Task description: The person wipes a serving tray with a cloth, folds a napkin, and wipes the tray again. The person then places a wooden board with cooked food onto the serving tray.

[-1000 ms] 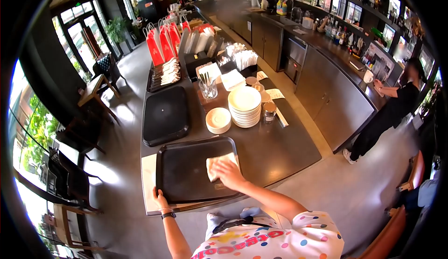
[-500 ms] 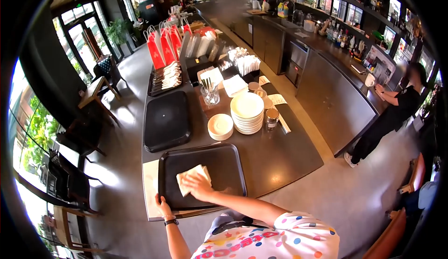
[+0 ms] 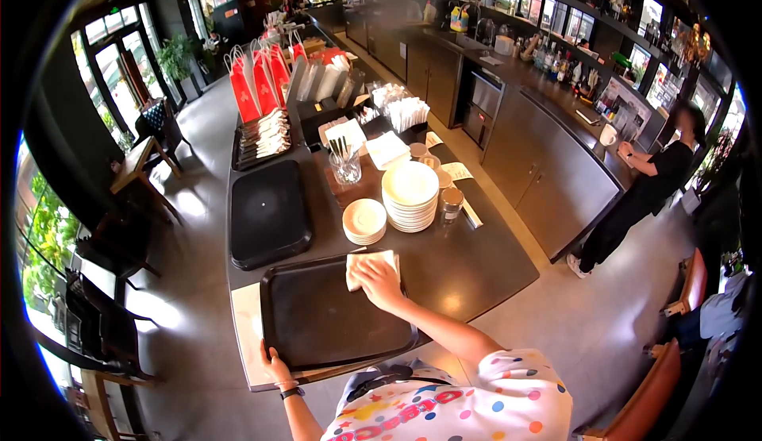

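A black rectangular tray (image 3: 337, 314) lies in front of me at the near end of the counter. My left hand (image 3: 276, 368) grips its near left corner, thumb up along the rim. Under my right hand (image 3: 378, 281) is a folded cream cloth (image 3: 389, 258), pressed onto the tray's far right corner. The fingers rest over the cloth and partly hide it. Just beyond the tray stand a stack of small saucers (image 3: 365, 220) and a taller stack of white plates (image 3: 410, 195).
Another black tray (image 3: 270, 215) is on the left of the dark counter (image 3: 484, 262). Further back are a glass of cutlery (image 3: 345, 169), wrapped cutlery (image 3: 264, 135), red paper bags (image 3: 246, 88) and jars (image 3: 451, 201). A person in black (image 3: 663, 171) stands at the right-hand bar.
My right hand has slid the cloth from the tray's middle to its far right corner. My left hand stays on the near left corner. The view has shifted slightly.
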Tool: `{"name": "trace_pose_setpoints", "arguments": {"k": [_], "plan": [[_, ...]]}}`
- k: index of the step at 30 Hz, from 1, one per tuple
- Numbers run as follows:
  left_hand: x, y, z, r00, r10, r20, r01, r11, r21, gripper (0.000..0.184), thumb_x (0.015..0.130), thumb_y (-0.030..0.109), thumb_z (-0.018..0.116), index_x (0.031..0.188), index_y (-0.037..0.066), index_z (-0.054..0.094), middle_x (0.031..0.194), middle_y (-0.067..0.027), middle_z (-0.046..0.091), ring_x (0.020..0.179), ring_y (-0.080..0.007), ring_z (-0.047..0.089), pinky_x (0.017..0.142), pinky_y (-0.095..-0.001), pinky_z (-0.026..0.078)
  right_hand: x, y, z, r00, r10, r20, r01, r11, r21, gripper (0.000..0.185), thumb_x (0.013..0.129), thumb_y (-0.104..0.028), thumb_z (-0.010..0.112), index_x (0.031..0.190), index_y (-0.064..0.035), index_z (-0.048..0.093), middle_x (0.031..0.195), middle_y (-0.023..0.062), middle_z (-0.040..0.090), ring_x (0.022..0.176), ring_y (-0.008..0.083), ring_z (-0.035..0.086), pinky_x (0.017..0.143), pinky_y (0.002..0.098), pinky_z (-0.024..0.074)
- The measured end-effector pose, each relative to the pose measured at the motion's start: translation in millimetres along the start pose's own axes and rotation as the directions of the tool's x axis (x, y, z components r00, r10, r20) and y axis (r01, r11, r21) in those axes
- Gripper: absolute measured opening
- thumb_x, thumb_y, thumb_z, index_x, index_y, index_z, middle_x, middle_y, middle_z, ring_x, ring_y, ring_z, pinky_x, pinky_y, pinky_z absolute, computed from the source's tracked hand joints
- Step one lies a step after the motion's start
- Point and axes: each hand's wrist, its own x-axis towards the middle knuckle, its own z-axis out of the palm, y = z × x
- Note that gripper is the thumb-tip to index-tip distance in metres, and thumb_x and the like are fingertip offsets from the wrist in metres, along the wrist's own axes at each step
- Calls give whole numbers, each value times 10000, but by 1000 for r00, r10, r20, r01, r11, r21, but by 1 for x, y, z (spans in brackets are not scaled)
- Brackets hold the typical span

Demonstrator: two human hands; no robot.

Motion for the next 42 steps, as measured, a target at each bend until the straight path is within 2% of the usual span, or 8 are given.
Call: {"name": "trace_pose_setpoints", "arguments": {"k": [3,6,13,17,19,27,32,42], "plan": [[0,-1,1,999,47,-2,-47,999,3,352,893,-14,487,1242,-9,532,1212,-173,583,1055,-249,558,937,-329,419,35,-17,68,983,-13,-181,34,993,116,382,683,-91,625,1063,-133,623,1143,51,600,1110,262,522,878,423,419],[-4,9,3,999,45,-2,-45,998,46,350,893,-3,505,1241,-15,530,1212,-177,581,1066,-258,554,948,-339,413,57,-85,95,986,-142,-88,150,984,96,271,677,-78,571,933,-109,656,1164,36,609,1117,246,536,910,439,400],[-7,16,3,994,103,-26,-100,991,93,347,876,1,506,1221,-17,540,1159,-198,606,1049,-277,568,953,-363,406,12,-176,124,912,-343,226,246,897,368,350,853,-191,525,1195,-170,596,1318,13,527,1292,219,409,1082,461,249],[-2,3,3,995,100,-28,-97,991,89,342,881,12,500,1219,-8,544,1173,-197,601,1052,-289,574,946,-362,415,-27,-159,62,733,-533,423,315,817,483,368,882,-204,521,1246,-210,572,1353,9,496,1323,202,366,1118,463,198],[-5,9,2,994,107,-31,-102,987,123,340,887,15,503,1224,2,543,1177,-188,601,1053,-288,573,940,-360,420,-51,-136,42,775,-544,320,282,752,596,445,817,-108,557,1255,-184,566,1326,6,521,1322,203,369,1121,449,198],[2,-2,1,997,80,17,-80,996,35,369,884,-22,488,1250,2,531,1196,-175,592,1047,-254,565,934,-328,421,-97,-30,-62,893,-262,366,207,961,183,466,793,-82,545,1239,-218,560,1340,-30,501,1296,161,403,1081,441,270],[-2,12,-2,995,85,55,-88,995,56,371,882,-35,474,1248,-13,526,1203,-179,587,1062,-256,558,949,-329,408,-61,-10,-48,972,-110,206,135,984,-112,403,794,-178,574,1196,-191,583,1290,-9,535,1229,179,454,1018,396,306],[0,1,0,996,83,23,-84,995,62,329,898,27,507,1224,17,547,1191,-171,594,1039,-264,564,929,-339,421,5,15,13,997,43,59,-36,994,-100,439,759,-143,631,1193,-166,570,1253,57,539,1212,267,446,995,443,337]]}}
